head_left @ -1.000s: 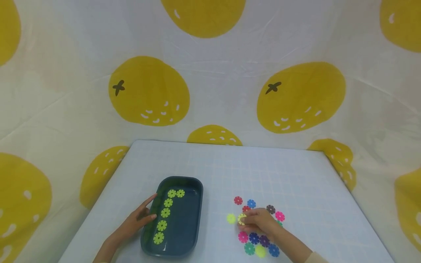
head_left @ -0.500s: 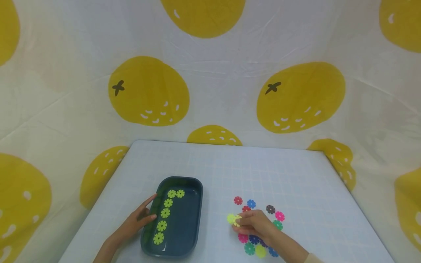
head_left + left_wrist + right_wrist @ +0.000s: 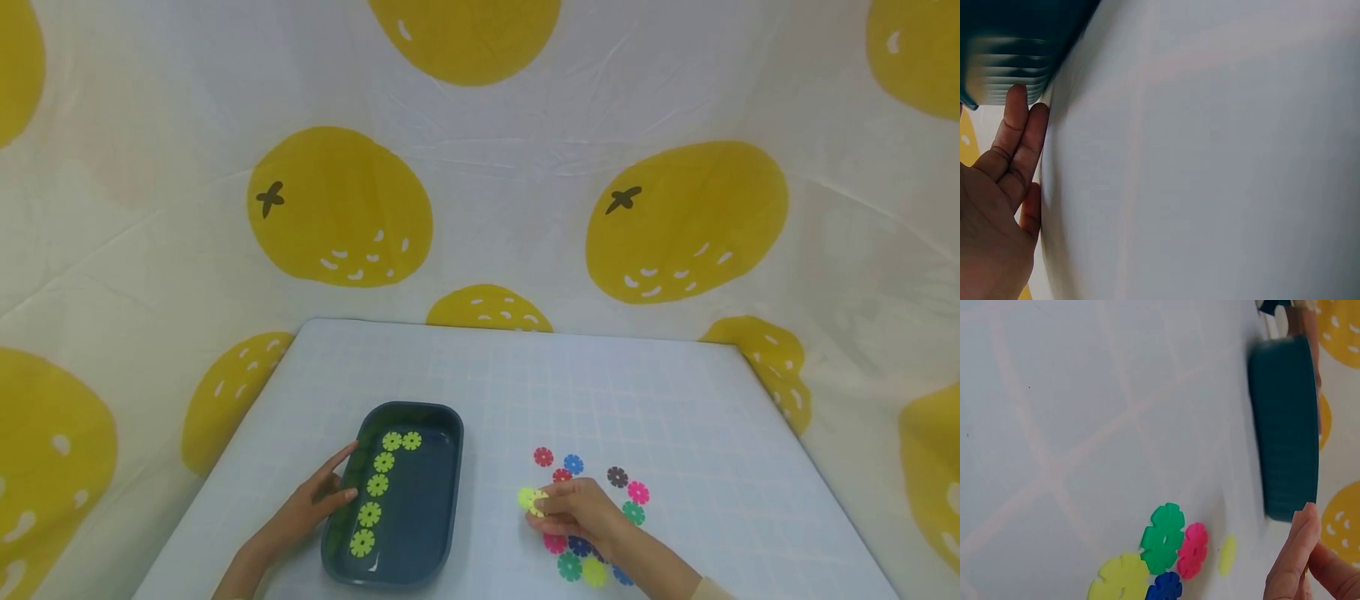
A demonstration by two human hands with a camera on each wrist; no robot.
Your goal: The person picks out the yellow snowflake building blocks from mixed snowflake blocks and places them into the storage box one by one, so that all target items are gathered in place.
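A dark teal tray (image 3: 416, 517) stands on the table, with several yellow-green flower-shaped plastic discs (image 3: 377, 485) along its left side and far end. My left hand (image 3: 311, 500) rests at the tray's left side; straight fingers (image 3: 1015, 125) touch the outer wall in the left wrist view. My right hand (image 3: 585, 510) pinches a pale yellow flower-shaped disc (image 3: 538, 503) between thumb and fingers. Just behind it, partly covered, another yellow disc (image 3: 524, 498) lies on the table, also visible as a thin yellow edge (image 3: 1227, 555) in the right wrist view, where the pinched disc is hidden.
Several coloured discs lie around my right hand: red (image 3: 543, 457), blue (image 3: 573, 463), black (image 3: 617, 477), pink (image 3: 638, 492), green (image 3: 633, 512) and yellow (image 3: 595, 572) among them. Some sit partly under the right forearm. A white cloth with yellow fruit prints (image 3: 341, 208) hangs behind the table (image 3: 487, 383).
My right hand, with the pinched yellow disc, has moved a little left, over the yellow disc on the table. My left hand and the tray have stayed put.
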